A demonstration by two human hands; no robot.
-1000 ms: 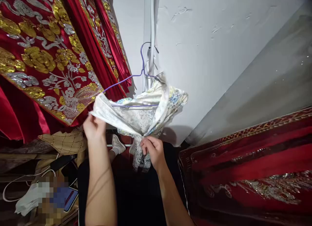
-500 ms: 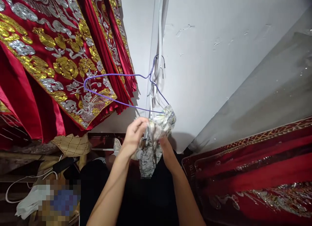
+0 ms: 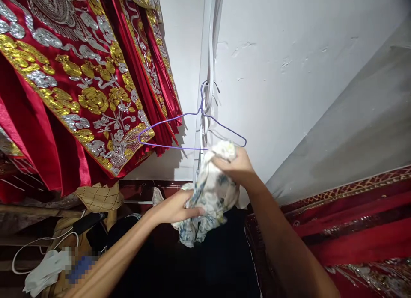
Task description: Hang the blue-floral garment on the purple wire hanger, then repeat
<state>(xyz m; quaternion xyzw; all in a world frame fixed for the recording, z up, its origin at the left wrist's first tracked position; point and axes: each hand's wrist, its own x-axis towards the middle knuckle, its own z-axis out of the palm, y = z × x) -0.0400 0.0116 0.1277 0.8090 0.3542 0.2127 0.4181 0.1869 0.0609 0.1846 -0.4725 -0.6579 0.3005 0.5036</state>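
Your right hand [image 3: 236,165] is up high, fingers curled shut over the top of the floral cloth [image 3: 208,195], pinching a bunched wad of it just under the low right corner of the purple wire hanger [image 3: 192,133]. Whether the cloth touches the wire there, you can't tell; the knuckles cover that spot. Your left hand [image 3: 175,208] sits lower and to the left, palm against the cloth's side, fingers laid flat and closed along the fabric, thumb tucked behind. So both hands are clamped on the same piece, one above the other, near together with the cloth between them. The cloth hangs crumpled, white with blue and yellow print, its loose end drooping below your left hand over the dark floor area. The hanger hooks on a white cord [image 3: 210,54] running down the white wall [image 3: 289,75], its triangle tilted with the left end reaching toward the red embroidered garments [image 3: 80,88] hanging on the left. More red fabric [image 3: 353,221] lies at the right, near side. Down at the near left, a white cable [image 3: 38,242] and a woven tan piece [image 3: 99,197] lie among clutter.
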